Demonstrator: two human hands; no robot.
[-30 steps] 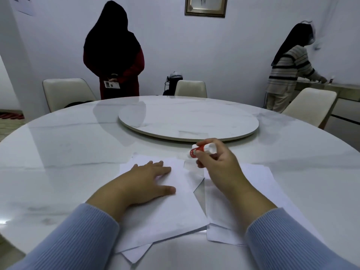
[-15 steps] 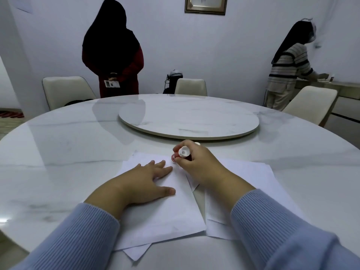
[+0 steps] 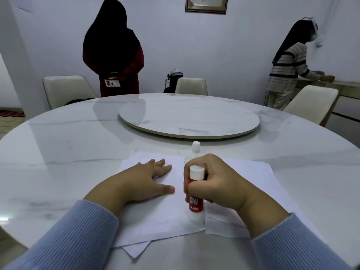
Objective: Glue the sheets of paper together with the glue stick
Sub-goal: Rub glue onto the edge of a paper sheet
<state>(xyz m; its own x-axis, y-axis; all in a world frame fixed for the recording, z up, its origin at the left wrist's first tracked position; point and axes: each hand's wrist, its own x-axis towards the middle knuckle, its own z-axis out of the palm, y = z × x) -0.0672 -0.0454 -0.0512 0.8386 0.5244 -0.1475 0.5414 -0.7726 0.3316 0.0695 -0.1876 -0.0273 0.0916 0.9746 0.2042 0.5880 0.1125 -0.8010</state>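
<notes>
Several white paper sheets point(image 3: 161, 215) lie overlapping on the marble table in front of me, with more sheets point(image 3: 259, 178) spread to the right. My left hand point(image 3: 142, 182) rests flat on the top left sheet, fingers spread. My right hand point(image 3: 212, 184) grips a red-and-white glue stick point(image 3: 195, 199) held upright, its lower end touching the right edge of the top sheet. The stick's white cap point(image 3: 195, 146) stands on the table just beyond the sheets.
A round marble turntable point(image 3: 189, 117) sits at the middle of the big round table point(image 3: 58, 145). Cream chairs point(image 3: 68, 90) ring the far side. One person point(image 3: 113, 49) stands behind the table, another point(image 3: 288, 63) at a counter on the right.
My right hand has drawn the glue stick from the sheet's far edge down its right edge towards me, turning it upright. The cap now shows on the table. My left hand stays put.
</notes>
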